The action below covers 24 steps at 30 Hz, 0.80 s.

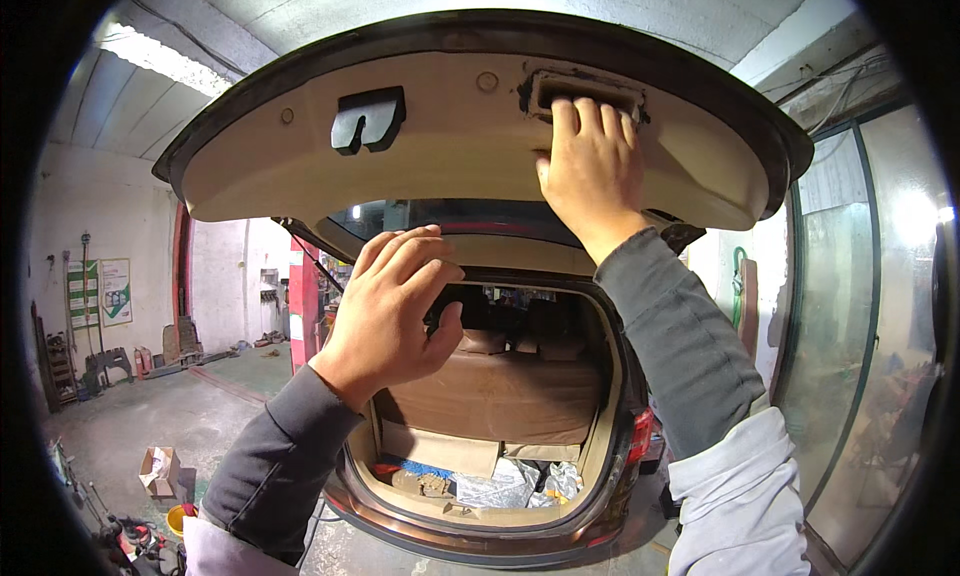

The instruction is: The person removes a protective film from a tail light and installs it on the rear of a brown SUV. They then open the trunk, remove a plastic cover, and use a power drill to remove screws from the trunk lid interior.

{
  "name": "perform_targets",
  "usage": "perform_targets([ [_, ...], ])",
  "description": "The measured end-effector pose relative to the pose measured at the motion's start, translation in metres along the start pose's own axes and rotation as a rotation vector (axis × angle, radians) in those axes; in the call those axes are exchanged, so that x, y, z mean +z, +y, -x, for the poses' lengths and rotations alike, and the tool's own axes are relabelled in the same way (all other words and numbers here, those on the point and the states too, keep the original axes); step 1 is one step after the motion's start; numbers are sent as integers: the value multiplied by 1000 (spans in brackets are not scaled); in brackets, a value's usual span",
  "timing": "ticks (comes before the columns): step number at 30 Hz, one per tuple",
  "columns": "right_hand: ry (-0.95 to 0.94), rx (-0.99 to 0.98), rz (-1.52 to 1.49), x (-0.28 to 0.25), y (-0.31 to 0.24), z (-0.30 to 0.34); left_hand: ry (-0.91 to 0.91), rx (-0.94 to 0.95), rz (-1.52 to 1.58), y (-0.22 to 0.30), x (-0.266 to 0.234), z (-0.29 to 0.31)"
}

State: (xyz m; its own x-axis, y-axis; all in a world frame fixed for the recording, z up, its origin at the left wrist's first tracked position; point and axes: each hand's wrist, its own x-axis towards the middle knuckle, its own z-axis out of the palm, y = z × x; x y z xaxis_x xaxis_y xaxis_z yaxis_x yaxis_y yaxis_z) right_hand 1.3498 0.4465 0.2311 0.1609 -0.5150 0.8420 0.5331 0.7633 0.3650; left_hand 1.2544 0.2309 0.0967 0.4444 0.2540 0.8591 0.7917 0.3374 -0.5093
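Observation:
A car's raised tailgate (455,166) with beige inner trim spans the upper part of the head view. My right hand (597,171) reaches up to it, fingers hooked into the recessed pull handle (590,88), whose surround has dark smudges. The fingertips are hidden inside the recess. My left hand (385,311) is raised in front of the car's rear opening, empty, its fingers loosely bent and thumb apart. Left of the pull handle, a black latch cover (367,118) sits on the trim.
Below, the cargo area holds a brown seat back (500,396), silvery packaging (497,484) and loose items. A cardboard box (160,471) and a yellow bucket (178,519) stand on the floor at left. A red-and-white post (303,306) rises behind the car; glass panels (840,306) line the right.

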Motion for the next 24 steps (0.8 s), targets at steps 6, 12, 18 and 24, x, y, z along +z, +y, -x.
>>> perform_targets([
  [6, -108, 31, -84, 4, 4, -6, -10, -20, -21, -4, 1, 4],
  [12, -93, 11, -57, 2, 5, -10, -17, -32, -17, -3, 2, 12],
  [18, -160, 33, -37, -2, 3, -11, -14, -32, -20, -2, 1, 16],
  [24, -229, 50, -33, -5, 0, -13, -23, -37, -18, 4, -4, 18],
])
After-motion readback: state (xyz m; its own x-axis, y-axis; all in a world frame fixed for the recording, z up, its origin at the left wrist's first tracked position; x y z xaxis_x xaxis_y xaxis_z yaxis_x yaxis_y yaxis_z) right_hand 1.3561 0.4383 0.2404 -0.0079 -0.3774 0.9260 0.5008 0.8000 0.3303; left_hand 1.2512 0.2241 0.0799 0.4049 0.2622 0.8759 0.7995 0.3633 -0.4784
